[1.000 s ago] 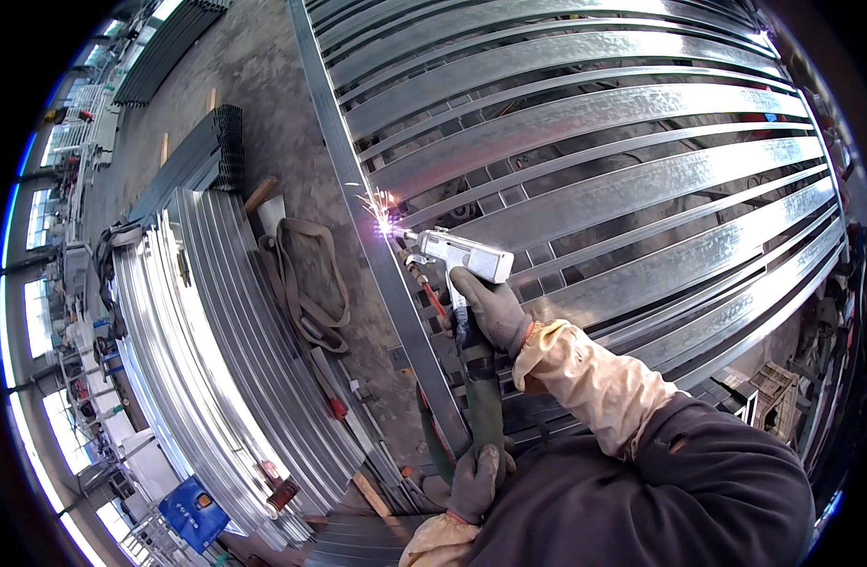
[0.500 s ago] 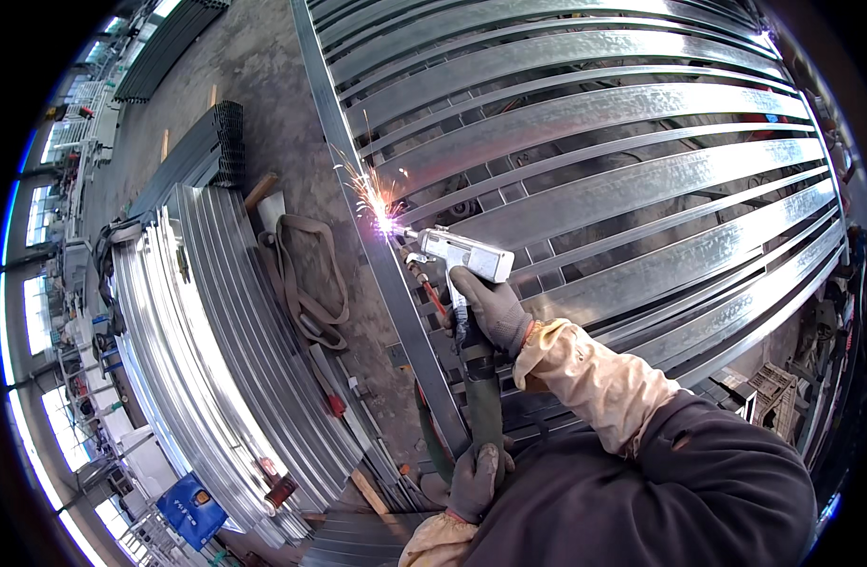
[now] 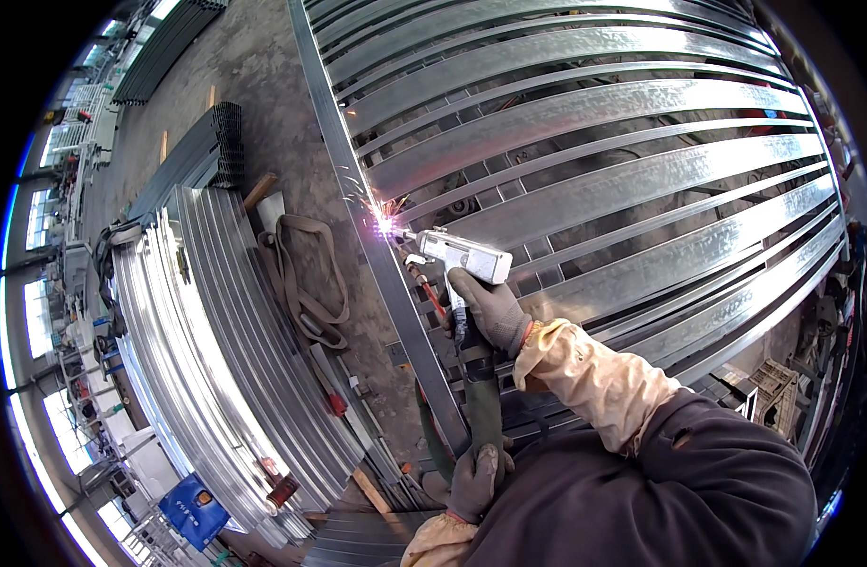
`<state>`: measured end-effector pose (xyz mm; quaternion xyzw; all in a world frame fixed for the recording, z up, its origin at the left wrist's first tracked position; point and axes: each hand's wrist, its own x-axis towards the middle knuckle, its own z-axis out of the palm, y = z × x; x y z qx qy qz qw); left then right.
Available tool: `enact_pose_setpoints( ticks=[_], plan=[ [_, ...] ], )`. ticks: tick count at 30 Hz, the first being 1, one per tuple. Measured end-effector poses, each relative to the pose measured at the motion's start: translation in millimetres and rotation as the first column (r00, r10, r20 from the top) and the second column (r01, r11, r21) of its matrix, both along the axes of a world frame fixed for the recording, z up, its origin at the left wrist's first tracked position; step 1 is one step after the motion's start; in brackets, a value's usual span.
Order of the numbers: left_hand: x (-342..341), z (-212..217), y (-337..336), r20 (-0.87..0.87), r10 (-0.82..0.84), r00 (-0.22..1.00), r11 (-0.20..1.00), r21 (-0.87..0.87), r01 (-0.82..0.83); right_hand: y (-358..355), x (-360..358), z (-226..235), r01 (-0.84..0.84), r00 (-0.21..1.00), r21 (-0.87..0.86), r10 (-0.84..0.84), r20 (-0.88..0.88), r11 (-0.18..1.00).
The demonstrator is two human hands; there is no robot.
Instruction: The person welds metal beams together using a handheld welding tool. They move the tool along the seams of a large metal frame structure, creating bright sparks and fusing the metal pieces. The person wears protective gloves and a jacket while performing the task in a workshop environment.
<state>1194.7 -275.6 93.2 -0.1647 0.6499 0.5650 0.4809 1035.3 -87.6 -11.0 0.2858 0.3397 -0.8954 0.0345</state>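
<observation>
My right hand [image 3: 488,307], in a grey glove with a tan leather sleeve, grips a white pistol-shaped welding gun [image 3: 463,253]. Its tip points left at a bright violet spark [image 3: 385,226] on the long edge rail [image 3: 358,198] of a frame of galvanised steel channels [image 3: 584,170]. A green-sheathed cable [image 3: 485,406] runs down from the gun. My left hand [image 3: 473,480], also gloved, holds this cable low in the view, close to my body.
A stack of long galvanised channels [image 3: 216,340] lies on the concrete floor [image 3: 254,66] to the left. A tan lifting strap [image 3: 296,283] lies between the stack and the frame. A blue box [image 3: 195,510] sits lower left. Windows line the far left.
The welding spark and gun tip have crept slightly along the rail. Both hands keep their grips; nothing else has shifted.
</observation>
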Motion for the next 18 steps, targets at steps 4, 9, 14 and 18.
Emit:
enact_pose_setpoints(
  ticks=[4,9,14,18],
  plan=[
    [4,-3,-3,0.013,0.027,1.0,1.0,0.014,-0.027,-2,3,-4,-0.011,1.0,0.003,0.011,0.023,1.0],
    [7,-4,-3,0.041,0.091,0.995,0.995,0.031,-0.093,-3,4,4,0.003,0.999,0.048,-0.004,0.036,0.999],
    [8,-5,-5,0.024,0.085,0.996,0.995,0.052,-0.086,-1,4,13,0.006,0.998,-0.005,-0.006,0.059,1.0],
    [8,-2,-5,0.009,0.07,0.998,0.997,0.044,-0.07,-1,5,16,-0.009,0.999,-0.026,0.01,0.044,1.0]
  ],
)
